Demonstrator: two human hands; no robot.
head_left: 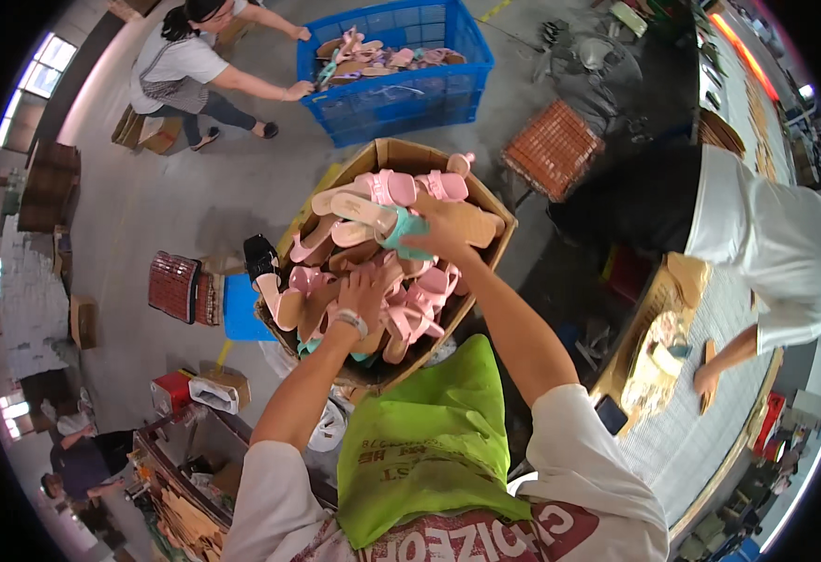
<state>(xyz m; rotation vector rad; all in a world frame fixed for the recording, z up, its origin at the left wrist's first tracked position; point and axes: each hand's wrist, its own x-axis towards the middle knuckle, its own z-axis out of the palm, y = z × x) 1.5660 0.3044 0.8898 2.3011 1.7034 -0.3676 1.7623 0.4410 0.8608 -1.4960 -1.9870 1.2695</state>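
Note:
A large cardboard box (418,155) in front of me is heaped with pink sandals (429,292), several with tan soles, and a few teal ones. My right hand (438,231) reaches over the far right part of the heap, its fingers closed at a teal sandal (407,230) with a pale insole. Nearer and to the left, my left hand (363,296) lies on the pink sandals, fingers stretched out and partly sunk among them. A black sandal (260,256) sticks out at the box's left rim.
Beyond the box, a person (206,75) holds a blue crate (396,103) of sandals. Another person (757,234) leans over a long worktable (701,403) at right, a hand on a sole. A red-brown woven seat (553,150) stands right of the crate; a blue stool (246,309) sits left.

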